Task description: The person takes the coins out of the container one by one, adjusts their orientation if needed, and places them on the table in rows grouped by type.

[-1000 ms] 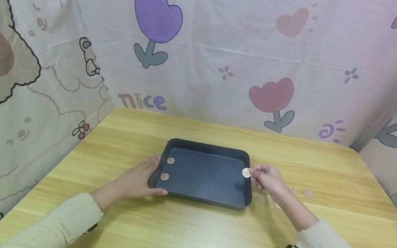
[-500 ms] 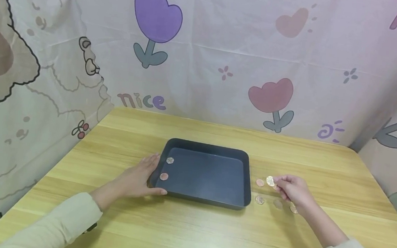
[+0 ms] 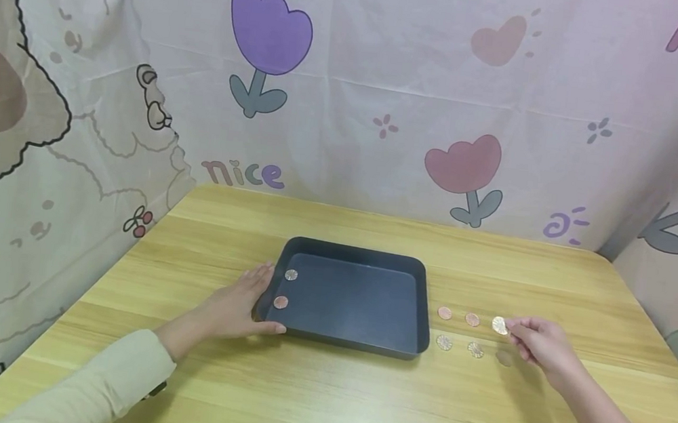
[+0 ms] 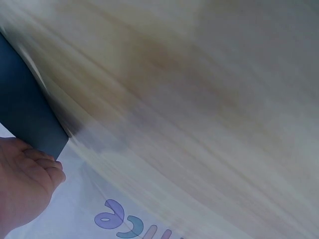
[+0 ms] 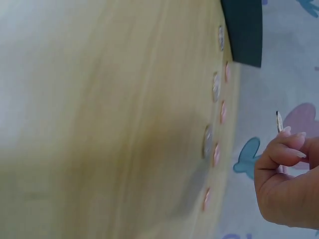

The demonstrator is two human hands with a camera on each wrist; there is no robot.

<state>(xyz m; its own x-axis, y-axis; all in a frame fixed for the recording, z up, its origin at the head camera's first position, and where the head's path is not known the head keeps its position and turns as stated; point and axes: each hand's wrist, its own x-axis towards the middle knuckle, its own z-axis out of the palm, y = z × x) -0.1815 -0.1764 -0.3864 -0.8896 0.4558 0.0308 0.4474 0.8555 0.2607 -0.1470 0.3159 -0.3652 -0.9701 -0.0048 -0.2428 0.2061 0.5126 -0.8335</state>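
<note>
Your right hand (image 3: 538,339) pinches a silver coin (image 3: 499,325) at the tray's (image 3: 351,342) 3 o'clock; left hand (image 3: 238,307) flat, steadying it. Probably carry it over next.

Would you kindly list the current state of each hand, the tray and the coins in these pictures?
Left hand: open, resting against the tray's left end.
Right hand: pinching a silver coin just above the table.
Tray: flat on the table, holding two coins near its left end.
Loose coins: lying flat on the table right of the tray.
</note>
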